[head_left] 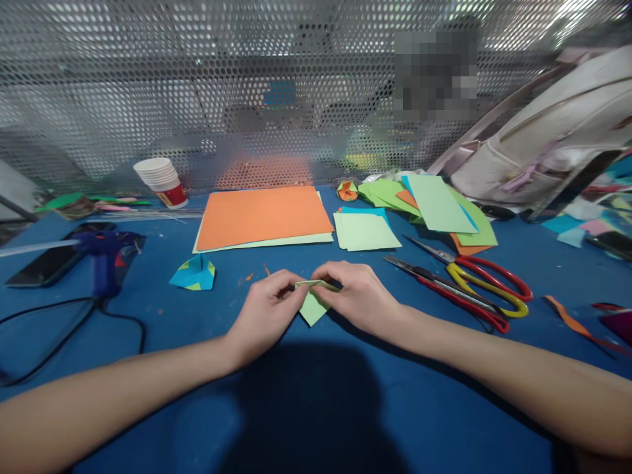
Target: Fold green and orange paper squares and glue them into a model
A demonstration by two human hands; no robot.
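Left hand (266, 316) and right hand (358, 296) each pinch the folded paper (313, 308) between thumb and fingers, its point towards the near edge of the table (187, 408), about midway between the left and right edges. Just beyond lie the orange sheet (266, 214) and the green squares (368, 232). Towards the right edge are the cutter (444, 289) and scissors (481, 276); towards the left edge, the blue fold (194, 273) and glue gun (105, 260). Near the far edge, the cups (162, 182) lean left of the orange sheet, and the bag (553, 131) fills the far right corner
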